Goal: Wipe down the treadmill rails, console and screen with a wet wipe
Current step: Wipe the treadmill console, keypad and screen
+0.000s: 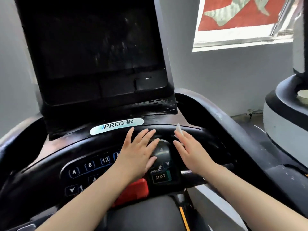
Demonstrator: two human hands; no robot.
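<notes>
The black treadmill console [55, 152] fills the lower half of the view, with number buttons, a red stop button [135, 190] and a START key [160, 177]. The dark screen [93, 47] rises above it, streaked with smears. My left hand [138, 150] lies flat on the console, fingers spread, beside the round speed knob [162, 151]. My right hand [190, 150] lies flat to the right of the knob. A white wet wipe [179, 129] pokes out past its fingertips, pressed under the fingers. The right rail [233, 130] curves off to the right.
A second machine [286, 117] in grey and black stands close at the right. Behind it is a grey wall with a window [241, 22] showing a red sign. The treadmill belt and a yellow stripe [184, 217] lie below the console.
</notes>
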